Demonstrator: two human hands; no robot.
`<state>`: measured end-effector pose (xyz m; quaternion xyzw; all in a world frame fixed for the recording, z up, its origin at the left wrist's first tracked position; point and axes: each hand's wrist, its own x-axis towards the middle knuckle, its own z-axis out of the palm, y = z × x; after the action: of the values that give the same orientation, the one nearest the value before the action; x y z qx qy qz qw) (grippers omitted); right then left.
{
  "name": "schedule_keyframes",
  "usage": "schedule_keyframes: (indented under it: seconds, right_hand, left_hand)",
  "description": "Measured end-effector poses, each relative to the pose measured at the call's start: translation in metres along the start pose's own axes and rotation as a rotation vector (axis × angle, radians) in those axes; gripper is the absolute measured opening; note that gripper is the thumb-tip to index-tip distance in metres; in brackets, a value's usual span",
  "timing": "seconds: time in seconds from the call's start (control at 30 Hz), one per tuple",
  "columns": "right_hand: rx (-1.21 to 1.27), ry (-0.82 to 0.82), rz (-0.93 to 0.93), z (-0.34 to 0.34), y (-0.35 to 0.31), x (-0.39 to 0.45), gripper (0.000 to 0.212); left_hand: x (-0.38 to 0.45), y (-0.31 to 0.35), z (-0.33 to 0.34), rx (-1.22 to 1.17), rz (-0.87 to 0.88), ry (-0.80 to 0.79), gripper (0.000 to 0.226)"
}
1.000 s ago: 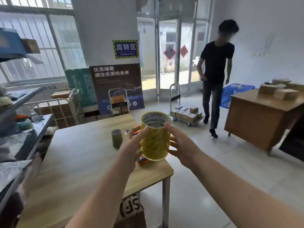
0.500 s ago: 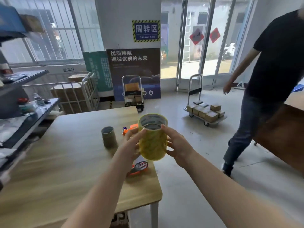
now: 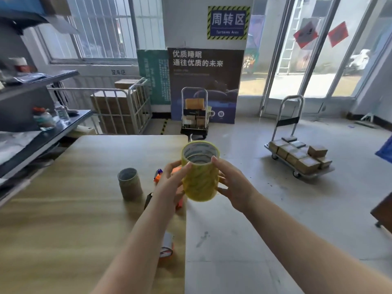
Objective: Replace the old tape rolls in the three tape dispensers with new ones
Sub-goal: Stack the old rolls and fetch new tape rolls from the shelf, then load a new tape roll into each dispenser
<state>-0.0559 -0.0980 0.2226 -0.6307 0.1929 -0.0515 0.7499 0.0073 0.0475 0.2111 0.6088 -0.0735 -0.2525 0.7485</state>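
I hold a stack of new yellow tape rolls [image 3: 200, 179] upright in the air, over the right edge of the wooden table [image 3: 63, 219]. My left hand [image 3: 169, 185] grips its left side and my right hand [image 3: 233, 187] grips its right side, fingers curled round the wrap. A stack of empty brown cardboard tape cores [image 3: 129, 183] stands on the table to the left. Orange tape dispensers lie on the table, partly hidden by my left arm: one [image 3: 158, 175] behind my left hand, another [image 3: 167, 247] near the table's edge below my forearm.
A dark metal shelf [image 3: 42, 132] with bottles lines the left side. A wire cage cart [image 3: 125, 107] with cartons stands behind the table. Two hand trolleys, a near one [image 3: 195, 115] and a flat one with small boxes [image 3: 297, 153], stand on the tiled floor.
The view has swung left and nearer the table. The person in black who walked by on the right is out of view. Both hands still hold the yellow stack.
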Motion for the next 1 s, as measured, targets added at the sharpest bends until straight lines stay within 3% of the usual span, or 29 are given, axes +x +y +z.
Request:
schedule_keyframes:
  seconds: [0.17,0.27,0.43,0.57,0.7,0.8,0.9,1.0]
  right_hand:
    - [-0.04,-0.054,0.036,-0.029,-0.015,0.074,0.017]
    - [-0.052,-0.108,0.056,-0.04,-0.023,0.118,0.014]
    - [-0.052,-0.261,0.101,-0.047,-0.026,0.194,0.032]
    - [-0.099,-0.452,0.132,-0.038,-0.024,0.247,0.029]
    - [-0.137,-0.684,0.196,-0.016,-0.027,0.285,0.06]
    - [-0.13,-0.836,0.224,0.008,-0.025,0.301,0.059]
    - [-0.19,-0.965,0.246,0.038,-0.016,0.307,0.075]
    - [-0.209,-1.085,0.265,0.069,-0.002,0.305,0.057]
  left_hand:
    - [0.071,-0.002,0.017,-0.044,-0.034,0.061,0.094]
    - [0.105,-0.001,0.025,-0.087,-0.001,0.116,0.078]
    - [0.152,-0.001,0.028,-0.1,0.063,0.282,0.072]
    - [0.173,-0.005,0.028,-0.188,0.139,0.482,0.064]
    - [0.181,-0.005,0.023,-0.243,0.195,0.713,0.049]
    - [0.175,-0.002,0.021,-0.258,0.239,0.863,0.034]
    - [0.166,-0.002,0.013,-0.255,0.253,1.02,0.031]
    - [0.153,-0.005,-0.003,-0.258,0.257,1.137,0.033]
